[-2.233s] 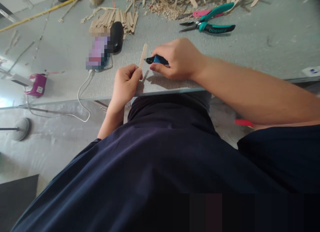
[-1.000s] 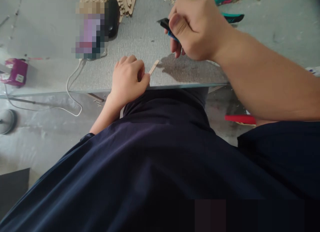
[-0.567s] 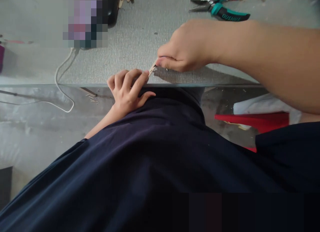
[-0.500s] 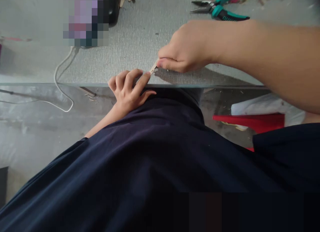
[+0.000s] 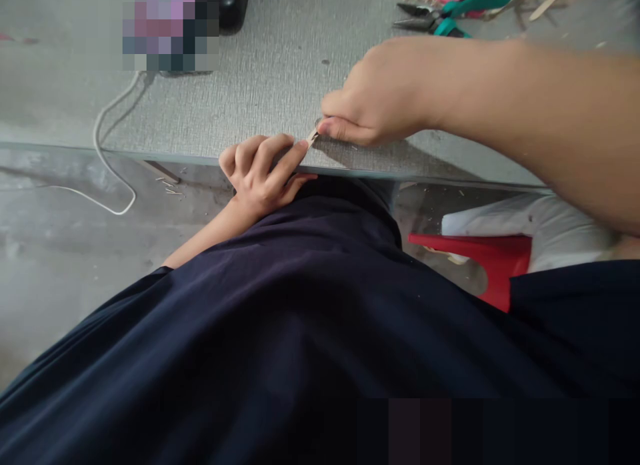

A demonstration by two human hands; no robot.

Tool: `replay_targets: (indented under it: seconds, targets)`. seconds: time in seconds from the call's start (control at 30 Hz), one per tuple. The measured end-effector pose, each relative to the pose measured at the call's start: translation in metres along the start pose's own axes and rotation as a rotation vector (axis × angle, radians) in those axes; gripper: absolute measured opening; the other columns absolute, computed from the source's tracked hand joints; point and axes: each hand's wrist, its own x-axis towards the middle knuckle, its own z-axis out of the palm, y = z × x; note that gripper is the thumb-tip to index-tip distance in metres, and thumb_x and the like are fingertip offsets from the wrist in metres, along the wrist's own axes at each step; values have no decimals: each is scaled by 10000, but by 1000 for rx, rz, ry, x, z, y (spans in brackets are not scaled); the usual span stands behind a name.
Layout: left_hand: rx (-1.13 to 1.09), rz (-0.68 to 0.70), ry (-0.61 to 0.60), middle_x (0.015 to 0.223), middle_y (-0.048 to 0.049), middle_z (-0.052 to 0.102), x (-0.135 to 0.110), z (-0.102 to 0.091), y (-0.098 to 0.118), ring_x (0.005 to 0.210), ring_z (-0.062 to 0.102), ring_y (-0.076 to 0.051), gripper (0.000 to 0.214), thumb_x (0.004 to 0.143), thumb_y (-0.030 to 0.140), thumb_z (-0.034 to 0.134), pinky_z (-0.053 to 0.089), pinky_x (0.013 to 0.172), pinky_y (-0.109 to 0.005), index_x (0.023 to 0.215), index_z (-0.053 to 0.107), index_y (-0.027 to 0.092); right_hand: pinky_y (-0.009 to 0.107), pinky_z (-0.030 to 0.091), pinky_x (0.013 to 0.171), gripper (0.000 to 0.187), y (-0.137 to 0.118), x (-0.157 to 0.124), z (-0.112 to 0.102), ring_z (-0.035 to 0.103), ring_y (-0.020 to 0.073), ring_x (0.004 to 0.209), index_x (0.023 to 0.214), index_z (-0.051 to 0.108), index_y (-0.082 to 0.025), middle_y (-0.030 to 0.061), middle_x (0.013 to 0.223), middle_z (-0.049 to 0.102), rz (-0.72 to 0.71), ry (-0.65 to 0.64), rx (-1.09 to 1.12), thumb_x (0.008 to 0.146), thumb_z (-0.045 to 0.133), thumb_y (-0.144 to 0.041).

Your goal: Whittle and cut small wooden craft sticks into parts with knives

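Observation:
A thin wooden stick [image 5: 313, 137] lies at the near edge of the grey table [image 5: 270, 85], and only its short tip shows between my hands. My left hand [image 5: 260, 175] curls over the table edge, its index finger pressed on the stick and the thumb underneath. My right hand [image 5: 385, 95] is closed in a pinch with its fingertips down on the stick's far end. The blue and black cutter seen in it earlier is hidden under the fingers.
Teal-handled pliers [image 5: 450, 15] and wood offcuts lie at the back right. A black object [image 5: 233, 5] and a blurred device sit at the back left, with a white cable [image 5: 107, 158] hanging off the edge. A red stool [image 5: 480, 251] stands below on the right.
My right hand came down from above the table onto the stick's end. My left hand slid to the table edge and its fingers uncurled along the stick. The view tilted down.

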Motion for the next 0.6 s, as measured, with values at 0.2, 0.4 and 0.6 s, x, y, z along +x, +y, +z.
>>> replay_targets:
  seconds: [0.2,0.4,0.6]
  targets:
    - [-5,21,25,1392,-59,766,-2,-1,-1,1382,625,-401,730,834,916,550,236,1239,-582,1345,721,423,486,632,655,494,-3,1,-7,768,390,725,934,675,-193,-36,506,324,4,0,-48,1126,379,-539]
    - [-98,-29,-48,1372,-51,777,2,-12,5,1379,621,-404,670,796,862,669,231,1252,-595,1303,742,430,246,170,422,459,-4,8,-12,254,133,336,778,720,-257,-59,425,265,23,100,-190,1058,580,-593]
    - [-155,-81,-79,1360,-53,776,6,-14,10,1422,583,-412,610,803,820,694,232,1256,-605,1265,756,426,149,-176,405,526,1,20,-24,-111,17,224,655,720,-189,-111,351,134,-16,51,-64,1044,632,-532]
